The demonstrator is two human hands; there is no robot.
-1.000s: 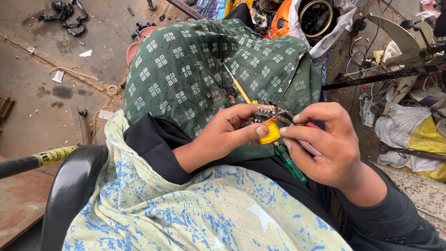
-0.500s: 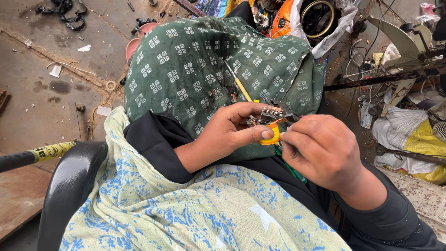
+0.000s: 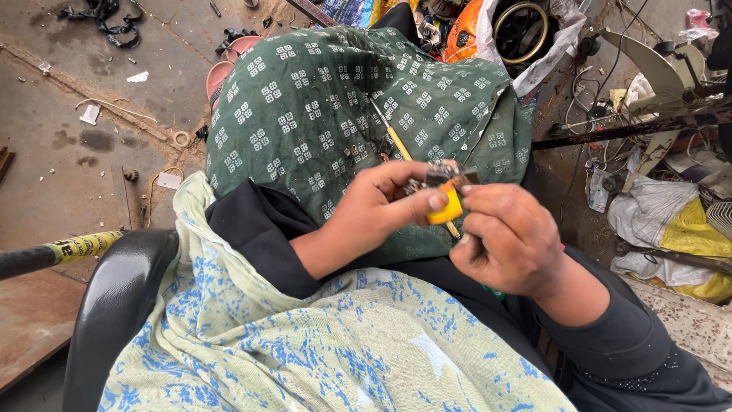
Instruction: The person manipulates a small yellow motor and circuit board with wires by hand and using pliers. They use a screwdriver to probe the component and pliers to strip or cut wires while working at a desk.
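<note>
My left hand (image 3: 381,210) pinches a small yellow and metal part (image 3: 444,191) between thumb and fingers, held over my lap. My right hand (image 3: 512,238) is curled tight beside it, fingertips on the part's right side; a thin tool shaft shows just below the part, most of it hidden in the fist. A slim yellow-handled tool (image 3: 390,135) lies on the green patterned cloth (image 3: 305,114) over my knees, just behind my hands. A pale green and blue cloth (image 3: 305,343) drapes my front.
A black chair arm (image 3: 114,297) is at lower left, with a yellow-taped bar (image 3: 69,248) beyond it. Pink sandals (image 3: 225,65) and scraps lie on the stained floor. Wires, bags, a fan blade (image 3: 648,65) and a metal rod (image 3: 633,130) crowd the right side.
My right hand has closed over the green-handled tool, which showed below the part a second ago and is now hidden. Both hands stay together at the yellow part.
</note>
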